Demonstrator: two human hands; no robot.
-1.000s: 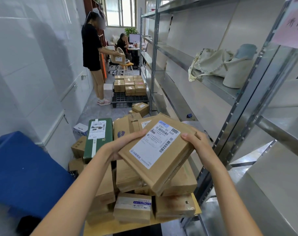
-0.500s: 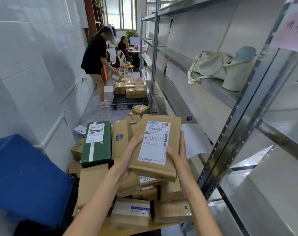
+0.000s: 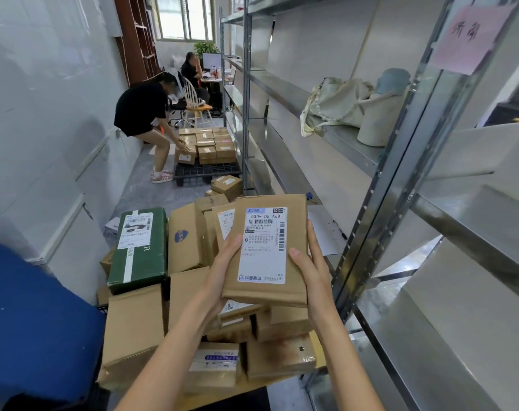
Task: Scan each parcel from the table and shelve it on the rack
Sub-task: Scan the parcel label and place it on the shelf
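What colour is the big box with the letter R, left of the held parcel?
Dark green box, clearest in the head view.

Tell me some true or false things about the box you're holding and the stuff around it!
1. Both hands hold the flat cardboard parcel. True: the left hand and right hand grip its sides.
2. The parcel's shipping label faces down. False: it faces up at the camera.
3. A green box lies in the pile. True.
4. The metal rack stands on the left. False: it is on the right.
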